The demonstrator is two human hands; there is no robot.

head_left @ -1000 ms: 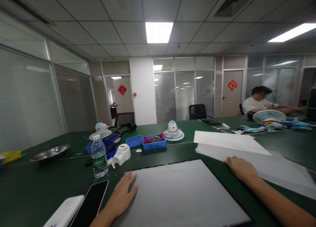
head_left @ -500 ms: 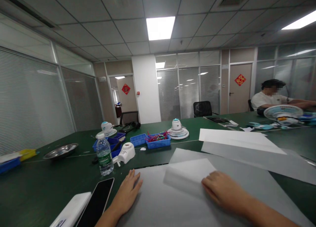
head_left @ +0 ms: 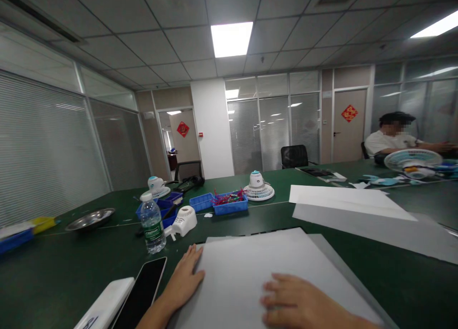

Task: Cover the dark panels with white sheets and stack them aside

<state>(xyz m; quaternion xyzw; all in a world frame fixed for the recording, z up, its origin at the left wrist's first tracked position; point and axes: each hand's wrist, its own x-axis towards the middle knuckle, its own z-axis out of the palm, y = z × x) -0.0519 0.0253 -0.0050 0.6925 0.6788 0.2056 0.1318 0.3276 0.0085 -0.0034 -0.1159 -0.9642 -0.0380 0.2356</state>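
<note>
Large sheets of white paper (head_left: 243, 257) lie stacked in front of me on the green table. My left hand (head_left: 186, 274) rests on their left edge with its fingers stretched out. Over the right part of the top sheet is my right hand (head_left: 291, 295), fingers apart and slightly blurred; nothing is in it. Whether it presses on the paper or hovers just above, I cannot tell. A black phone (head_left: 143, 291) and a white box-like item (head_left: 105, 302) lie to the left of my left forearm.
A water bottle (head_left: 152, 226) stands beyond the phone, near a white fan part (head_left: 185, 220). Blue trays (head_left: 231, 207), one with red wires, and a small white fan (head_left: 258, 191) sit farther back. More paper (head_left: 343, 202) lies right. A person (head_left: 393, 135) sits far right.
The curled edge of the top sheet has come down flat over the sheets below. My right hand has let go of it, moved left and nearer, and spread its fingers. My left hand has stayed put.
</note>
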